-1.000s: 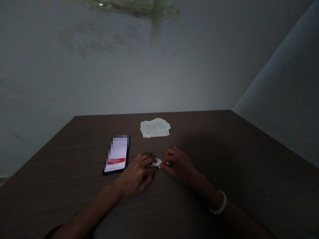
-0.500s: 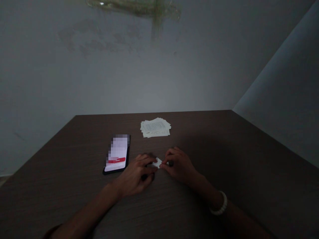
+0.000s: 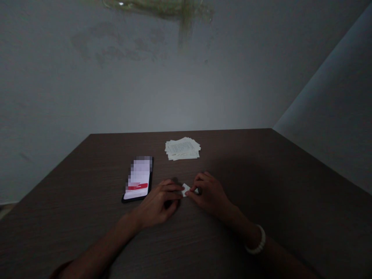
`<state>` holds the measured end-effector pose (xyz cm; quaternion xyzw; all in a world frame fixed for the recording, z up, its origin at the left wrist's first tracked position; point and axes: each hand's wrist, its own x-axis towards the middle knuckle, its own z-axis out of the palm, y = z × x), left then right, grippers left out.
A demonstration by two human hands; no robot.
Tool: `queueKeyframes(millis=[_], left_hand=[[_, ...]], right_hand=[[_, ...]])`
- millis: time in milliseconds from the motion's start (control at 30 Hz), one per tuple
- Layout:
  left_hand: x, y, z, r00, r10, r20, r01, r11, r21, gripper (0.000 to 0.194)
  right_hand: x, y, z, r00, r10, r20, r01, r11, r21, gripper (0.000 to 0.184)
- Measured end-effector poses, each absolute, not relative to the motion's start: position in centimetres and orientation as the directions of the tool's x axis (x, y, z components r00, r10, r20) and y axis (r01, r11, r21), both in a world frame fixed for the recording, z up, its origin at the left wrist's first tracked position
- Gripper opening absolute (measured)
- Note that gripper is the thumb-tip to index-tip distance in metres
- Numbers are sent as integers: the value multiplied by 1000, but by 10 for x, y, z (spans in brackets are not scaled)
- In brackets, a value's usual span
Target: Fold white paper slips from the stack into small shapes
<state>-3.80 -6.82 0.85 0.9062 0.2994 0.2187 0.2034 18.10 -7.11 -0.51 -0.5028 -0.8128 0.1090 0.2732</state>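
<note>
Both hands are down on the dark wood table (image 3: 261, 182), pinching a tiny folded scrap of white paper (image 3: 186, 189) between them: left hand (image 3: 158, 203) fingertips on one end, right hand (image 3: 210, 193) gripping the other. A lit phone (image 3: 138, 179) lies just left, a stack of paper slips (image 3: 182, 148) further back.

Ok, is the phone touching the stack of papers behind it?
Apart. The head view shows the phone lying left of and nearer than the stack of papers, with a plain strip of bare table between them.
</note>
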Motion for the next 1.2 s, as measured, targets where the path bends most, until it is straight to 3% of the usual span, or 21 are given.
queueKeyframes(millis=[167,433,633,967,1200], left_hand=[[-36,-62,4,633,720,283,450,-640,623,29],[-32,-59,1,550,767,332,507,-622,597,8],[-30,-58,2,503,822,265,550,-541,636,11],[-26,-62,1,455,850,268,604,-515,608,10],[-31,-69,1,588,733,343,552,-673,492,21]], right_hand=[[179,-73,-2,-347,879,327,766,467,-442,12],[177,-74,1,-349,883,314,782,459,-422,13],[177,-75,0,-347,888,302,788,450,-419,12],[176,-74,1,-347,882,319,797,457,-396,12],[176,-76,2,-347,880,324,795,460,-397,13]])
